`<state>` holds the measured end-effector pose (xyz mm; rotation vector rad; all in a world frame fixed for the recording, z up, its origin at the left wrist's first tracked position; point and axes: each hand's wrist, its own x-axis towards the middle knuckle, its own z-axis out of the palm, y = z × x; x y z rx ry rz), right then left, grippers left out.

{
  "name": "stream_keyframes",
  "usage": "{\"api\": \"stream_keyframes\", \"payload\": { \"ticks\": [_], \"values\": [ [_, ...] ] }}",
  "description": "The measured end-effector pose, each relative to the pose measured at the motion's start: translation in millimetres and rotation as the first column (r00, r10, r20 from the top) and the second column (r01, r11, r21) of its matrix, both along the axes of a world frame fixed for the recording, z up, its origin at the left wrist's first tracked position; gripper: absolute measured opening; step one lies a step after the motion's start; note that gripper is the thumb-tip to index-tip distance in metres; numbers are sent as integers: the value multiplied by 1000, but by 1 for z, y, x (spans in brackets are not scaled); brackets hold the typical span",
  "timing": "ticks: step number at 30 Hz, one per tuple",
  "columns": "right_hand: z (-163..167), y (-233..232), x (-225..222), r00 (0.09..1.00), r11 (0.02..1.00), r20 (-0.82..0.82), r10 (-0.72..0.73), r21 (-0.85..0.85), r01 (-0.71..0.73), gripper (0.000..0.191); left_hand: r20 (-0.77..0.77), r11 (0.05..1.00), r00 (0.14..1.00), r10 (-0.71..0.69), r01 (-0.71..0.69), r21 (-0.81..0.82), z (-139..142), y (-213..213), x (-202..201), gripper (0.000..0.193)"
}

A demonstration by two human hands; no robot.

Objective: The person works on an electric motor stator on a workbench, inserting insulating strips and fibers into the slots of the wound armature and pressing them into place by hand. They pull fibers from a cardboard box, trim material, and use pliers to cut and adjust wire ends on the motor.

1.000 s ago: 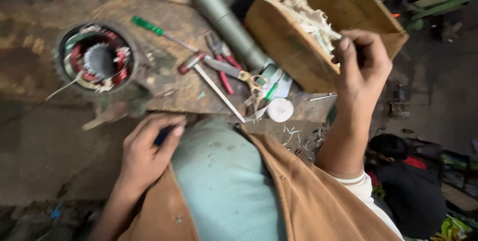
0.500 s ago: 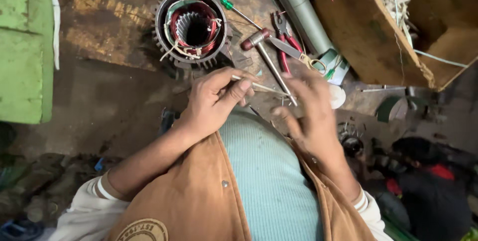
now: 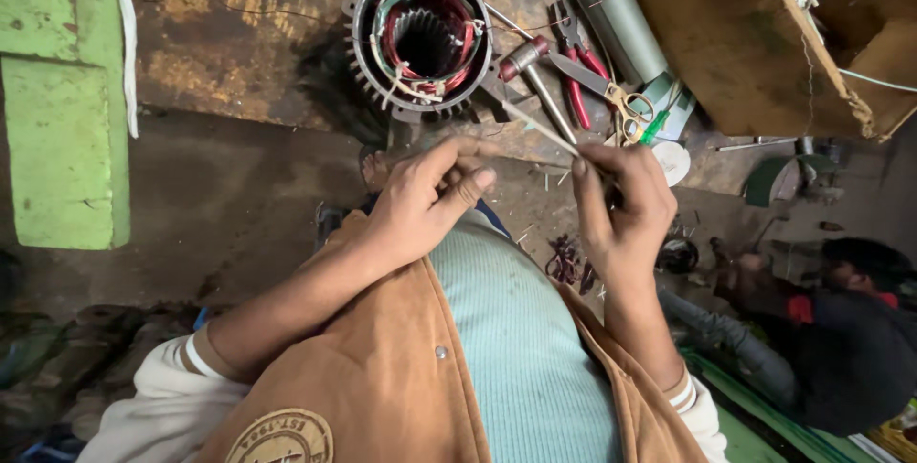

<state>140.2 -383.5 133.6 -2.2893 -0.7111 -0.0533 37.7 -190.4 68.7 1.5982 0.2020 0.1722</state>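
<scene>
A person in a tan vest looked down at both hands, held above a worn wooden tabletop. The right hand [image 3: 621, 205] pinched a thin pale strip [image 3: 540, 129] between thumb and fingertips. The strip slanted up toward a stator [image 3: 420, 38] near the tabletop's front edge. The left hand [image 3: 425, 200] was loosely curled and held nothing that could be seen, its fingers near the strip's lower end.

The strip looked flimsy; it could have bent or slipped from so light a pinch. A hammer [image 3: 535, 76], pliers [image 3: 583, 62] and scissors [image 3: 621, 105] lay just beside the stator, easy to knock.

Half a second earlier, both hands were together on the strip and lower in the view; now they were apart, and the stator sat more central.
</scene>
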Motion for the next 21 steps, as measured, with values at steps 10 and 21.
{"api": "stream_keyframes", "payload": {
  "ticks": [10, 21],
  "values": [
    [-34, 65, 24, 969, 991, 209, 129, -48, -122, 12, 280, 917, 959, 45, -151, 370, 8, 11, -7, 19],
    [-45, -17, -6, 887, 963, -399, 231, 223, -150, 8, 346, 567, 927, -143, -210, 797, 23, -5, 13, 27]
  ]
}}
